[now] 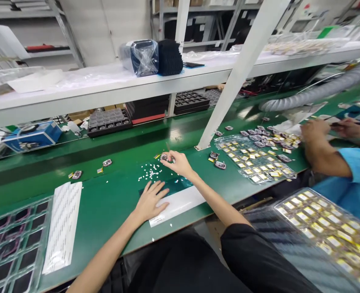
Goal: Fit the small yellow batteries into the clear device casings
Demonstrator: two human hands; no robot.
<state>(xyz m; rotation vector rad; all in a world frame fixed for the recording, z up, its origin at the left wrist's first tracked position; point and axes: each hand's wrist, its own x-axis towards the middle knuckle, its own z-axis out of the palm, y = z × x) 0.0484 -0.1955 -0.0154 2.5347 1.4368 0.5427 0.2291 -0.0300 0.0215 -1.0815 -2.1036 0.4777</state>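
Note:
My left hand (149, 202) lies flat with fingers spread over a white paper strip (182, 204) and the dark green sheet (182, 185) behind it. Pinched between thumb and fingers of my right hand (180, 165) is a small rounded electronic case (164, 157), partly covered by the fingertips. Just left of that hand, many tiny white pieces (151, 172) are scattered on the green bench (100, 215). Similar small cases (77, 175) sit to the left, and a few more cases (220, 165) to the right.
A clear tray (47, 228) and a printed white sheet (64, 224) lie at left. A slanted white post (228, 93) rises from the bench. Beyond it, a tray of parts (256, 162) sits near a co-worker's hands (317, 130). Another filled tray (329, 224) is at lower right.

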